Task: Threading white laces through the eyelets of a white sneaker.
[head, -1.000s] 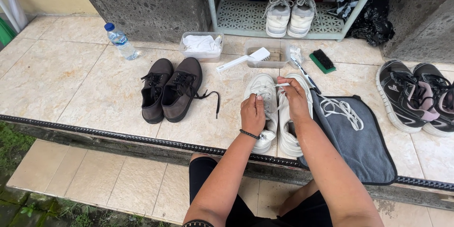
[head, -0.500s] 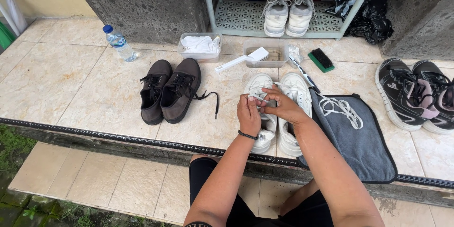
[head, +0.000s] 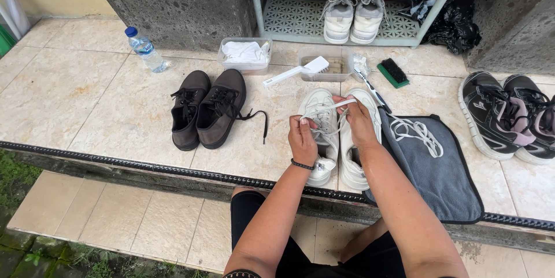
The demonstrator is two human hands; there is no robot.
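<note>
Both forearms reach forward over the near edge of the tiled ledge [head: 87, 116]. The left hand [head: 303, 140] pinches one end of a flat white lace [head: 329, 106], and the right hand [head: 357, 120] grips its other end, holding it taut above the left white sneaker [head: 319, 117]. The pair, smooth and chunky-soled, sits beside a soft grey cloth [head: 445, 174] with a loose lace [head: 417, 132]

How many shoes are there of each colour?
White shoes: 4, two under the hands and two on the rack
Dark brown shoes: 2
Black shoes with pink: 2
Total: 8 shoes seen whole
</note>
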